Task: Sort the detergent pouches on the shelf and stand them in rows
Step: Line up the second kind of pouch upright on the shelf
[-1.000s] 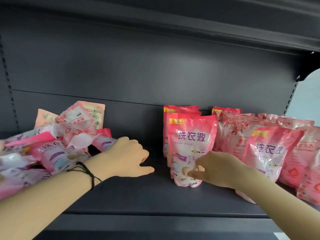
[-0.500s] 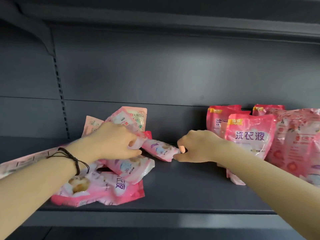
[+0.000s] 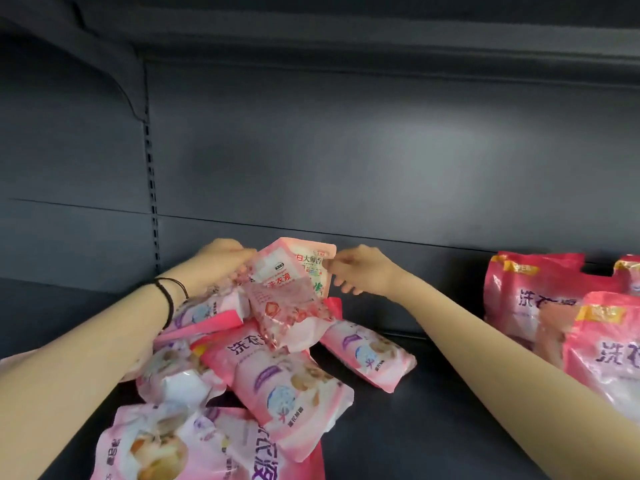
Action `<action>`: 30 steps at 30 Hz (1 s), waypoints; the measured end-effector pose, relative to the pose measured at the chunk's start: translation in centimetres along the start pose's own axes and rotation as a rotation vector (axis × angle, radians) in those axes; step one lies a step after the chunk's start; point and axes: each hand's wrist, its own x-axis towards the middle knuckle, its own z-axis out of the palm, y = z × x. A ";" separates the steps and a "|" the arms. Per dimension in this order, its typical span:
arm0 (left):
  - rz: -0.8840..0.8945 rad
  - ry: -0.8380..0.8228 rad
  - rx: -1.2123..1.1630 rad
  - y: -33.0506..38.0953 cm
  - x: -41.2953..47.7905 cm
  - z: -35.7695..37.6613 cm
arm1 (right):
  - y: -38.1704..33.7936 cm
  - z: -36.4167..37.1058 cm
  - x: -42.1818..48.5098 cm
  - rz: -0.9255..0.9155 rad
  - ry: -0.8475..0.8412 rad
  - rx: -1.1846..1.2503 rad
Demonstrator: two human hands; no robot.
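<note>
Pink film pouches lie tumbled in a heap [image 3: 277,382] on the dark shelf [image 3: 433,410], and everything that matters sits at the top of that heap. Two pouches are propped there nearly upright, long axes running up and down with a slight lean. The patterned pouch [image 3: 282,296] is in front and the pale pouch [image 3: 317,268] with green print is close behind it, overlapping. The left hand [image 3: 221,261] is at the heap's upper left, its fingers curled over the patterned pouch's top-left corner. The right hand [image 3: 363,273] is at the heap's upper right and pinches the pale pouch's right edge between thumb and forefinger, the other fingers loosely bent. Each hand thus grips the outer side of a different pouch, so drawing the hands apart should separate the pair. The standing rows [image 3: 540,299] are well to the right of the heap, across bare shelf. That makes the right hand the nearer one for carrying, and the pale pouch probably needs little turning to stand.
</note>
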 end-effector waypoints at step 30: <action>0.055 0.141 -0.561 -1.9 4.4 2.5 | -1.5 5.6 5.1 -0.062 0.501 0.983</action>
